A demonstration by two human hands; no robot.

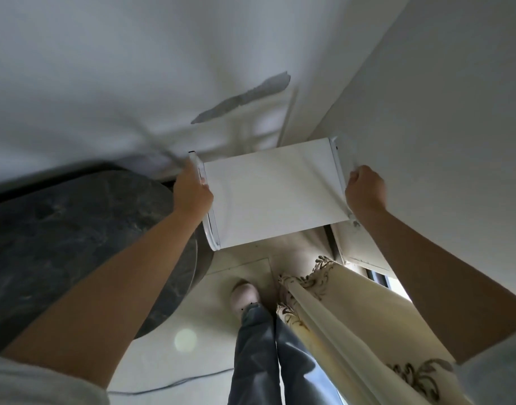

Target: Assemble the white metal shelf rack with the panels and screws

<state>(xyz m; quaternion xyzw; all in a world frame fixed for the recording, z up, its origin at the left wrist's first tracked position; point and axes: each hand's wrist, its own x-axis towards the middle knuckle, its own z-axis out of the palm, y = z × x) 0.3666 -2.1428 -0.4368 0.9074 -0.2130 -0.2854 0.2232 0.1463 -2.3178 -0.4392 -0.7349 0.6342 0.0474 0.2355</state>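
White walls (104, 68) meet in a corner, and the white shelf rack (275, 194) stands in that corner, seen from above so that its flat top panel faces the camera. A rounded side frame runs along each short edge of the panel: the left side frame (214, 235) and the right side frame (337, 159). The left hand (192, 191) grips the left frame near its far end, fingers curled round the rail. The right hand (365, 191) is closed in a fist against the right frame, fingers wrapped at the panel's edge. Both forearms are bare and stretched forward. On the wall behind the rack a grey patch (245, 97) shows where the paint is gone. Just left of the rack, under the left arm, is a round dark marble table (75, 235). Below the rack lies pale tiled floor (175, 311), with one pale shoe (245, 296) and jeans (256, 346) of the person. A cream curtain (353, 311) with dark gold embroidery hangs beside the leg on the right. A thin cable (169, 385) crosses the floor near the bottom edge.
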